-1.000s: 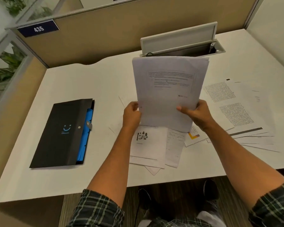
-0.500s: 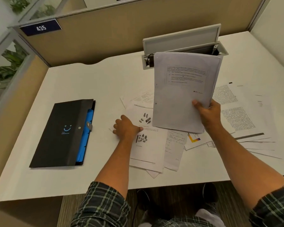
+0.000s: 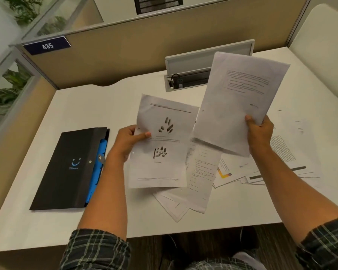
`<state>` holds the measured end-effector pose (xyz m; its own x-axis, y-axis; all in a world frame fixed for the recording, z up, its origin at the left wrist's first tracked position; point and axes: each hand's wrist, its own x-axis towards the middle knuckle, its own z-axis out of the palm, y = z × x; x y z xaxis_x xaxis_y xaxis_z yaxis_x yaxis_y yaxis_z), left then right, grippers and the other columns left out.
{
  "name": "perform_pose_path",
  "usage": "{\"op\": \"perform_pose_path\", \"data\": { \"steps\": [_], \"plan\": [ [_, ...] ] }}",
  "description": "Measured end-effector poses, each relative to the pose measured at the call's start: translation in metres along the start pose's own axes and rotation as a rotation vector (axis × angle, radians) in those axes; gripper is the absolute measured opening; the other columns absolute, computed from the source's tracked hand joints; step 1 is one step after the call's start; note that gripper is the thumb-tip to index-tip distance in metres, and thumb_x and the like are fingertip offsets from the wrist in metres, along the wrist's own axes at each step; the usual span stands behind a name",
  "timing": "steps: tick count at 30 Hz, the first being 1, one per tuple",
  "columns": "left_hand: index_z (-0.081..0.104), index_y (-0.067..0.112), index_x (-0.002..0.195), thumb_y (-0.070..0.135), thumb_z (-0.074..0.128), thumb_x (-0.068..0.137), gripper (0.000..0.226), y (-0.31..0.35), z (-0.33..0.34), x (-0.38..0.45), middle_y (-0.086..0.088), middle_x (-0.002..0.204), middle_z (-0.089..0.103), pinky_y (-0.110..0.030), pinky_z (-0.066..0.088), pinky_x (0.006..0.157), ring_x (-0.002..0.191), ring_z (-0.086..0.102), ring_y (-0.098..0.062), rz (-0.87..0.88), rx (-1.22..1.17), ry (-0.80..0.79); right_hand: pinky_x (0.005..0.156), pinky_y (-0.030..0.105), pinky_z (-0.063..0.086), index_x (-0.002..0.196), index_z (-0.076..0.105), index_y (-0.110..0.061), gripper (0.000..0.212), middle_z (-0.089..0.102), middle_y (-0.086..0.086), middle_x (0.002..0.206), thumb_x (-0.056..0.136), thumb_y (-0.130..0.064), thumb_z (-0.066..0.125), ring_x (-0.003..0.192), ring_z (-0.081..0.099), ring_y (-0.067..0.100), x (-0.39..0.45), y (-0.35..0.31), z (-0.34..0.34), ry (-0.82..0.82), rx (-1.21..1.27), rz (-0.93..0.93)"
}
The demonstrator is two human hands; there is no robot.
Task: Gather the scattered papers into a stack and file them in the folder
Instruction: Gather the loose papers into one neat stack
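Head view, the only one I have. Landmark: the black folder (image 3: 66,168), one, lying flat and closed on the white desk (image 3: 82,106), blue contents showing along its right edge.

Hands: two. The left hand (image 3: 128,142), just right of the folder, pinches one printed sheet (image 3: 162,145) at its left edge, thumb on the face, the other fingers behind it; the sheet is lifted off the desk and carries two dark figure clusters. The right hand (image 3: 260,133), well right of the folder, grips a held stack (image 3: 240,100) at its lower right corner, thumb on top, fingers curled behind. I cannot count the sheets in it; it tilts up toward the partition.

Loose papers (image 3: 201,172) lie overlapping on the desk between and below the hands, to the right of the folder and apart from it. At least six edges are visible; I cannot fix the exact count.

Beyond the folder, far right: one open cable hatch (image 3: 195,75). One number plate (image 3: 47,45), "435", sits up and left of the folder.
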<state>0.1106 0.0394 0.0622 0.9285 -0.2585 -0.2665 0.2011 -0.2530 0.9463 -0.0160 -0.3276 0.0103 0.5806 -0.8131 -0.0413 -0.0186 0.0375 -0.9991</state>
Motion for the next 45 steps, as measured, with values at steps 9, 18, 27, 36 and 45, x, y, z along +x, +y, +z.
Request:
{"op": "perform_pose_path", "data": {
  "steps": [9, 18, 27, 36, 45],
  "plan": [
    [0.073, 0.010, 0.105, 0.031, 0.087, 0.070, 0.043, 0.044, 0.027, 0.000, -0.011, 0.107, 0.076, -0.046, 0.061, 0.082, 0.094, 0.073, -0.029, 0.118, -0.254, -0.088, 0.072, 0.024, 0.058, 0.123, 0.063, -0.014, 0.029, 0.070, 0.001, 0.109, 0.095, -0.016, 0.070, 0.090, 0.070, 0.012, -0.008, -0.006, 0.002, -0.157, 0.018, 0.050],
    [0.062, 0.012, 0.111, 0.031, 0.087, 0.077, 0.046, 0.047, 0.093, 0.004, -0.006, 0.109, 0.074, -0.048, 0.062, 0.085, 0.094, 0.073, -0.025, 0.126, -0.309, 0.155, 0.081, 0.042, 0.063, 0.108, 0.072, -0.015, 0.031, 0.078, -0.001, 0.101, 0.079, -0.014, 0.080, 0.094, 0.076, 0.024, -0.033, -0.019, 0.022, -0.596, 0.040, 0.044],
    [0.067, 0.017, 0.113, 0.024, 0.083, 0.082, 0.036, 0.048, 0.107, -0.007, -0.001, 0.108, 0.075, -0.047, 0.062, 0.084, 0.093, 0.072, -0.024, 0.135, -0.260, 0.112, 0.082, 0.047, 0.062, 0.114, 0.071, -0.026, 0.055, 0.074, 0.007, 0.110, 0.082, -0.070, 0.062, 0.099, 0.071, 0.031, -0.038, -0.042, 0.019, -0.669, 0.250, 0.015],
    [0.071, 0.018, 0.110, 0.020, 0.083, 0.077, 0.035, 0.041, 0.110, -0.010, -0.008, 0.113, 0.075, -0.050, 0.061, 0.085, 0.105, 0.069, -0.032, 0.153, -0.319, -0.085, 0.081, 0.050, 0.063, 0.103, 0.074, -0.027, 0.036, 0.076, -0.001, 0.101, 0.071, -0.023, 0.090, 0.096, 0.074, 0.028, -0.045, -0.057, 0.012, -0.557, 0.162, -0.187],
    [0.055, 0.022, 0.130, 0.033, 0.084, 0.080, 0.059, -0.031, 0.114, -0.014, -0.005, 0.135, 0.060, -0.046, 0.052, 0.101, 0.122, 0.059, -0.027, 0.014, 0.276, -0.056, 0.085, 0.045, 0.062, 0.097, 0.074, -0.019, 0.014, 0.076, 0.005, 0.099, 0.084, -0.015, 0.080, 0.092, 0.074, 0.020, -0.049, -0.003, -0.009, -0.522, -0.057, 0.020]
  ]
}}
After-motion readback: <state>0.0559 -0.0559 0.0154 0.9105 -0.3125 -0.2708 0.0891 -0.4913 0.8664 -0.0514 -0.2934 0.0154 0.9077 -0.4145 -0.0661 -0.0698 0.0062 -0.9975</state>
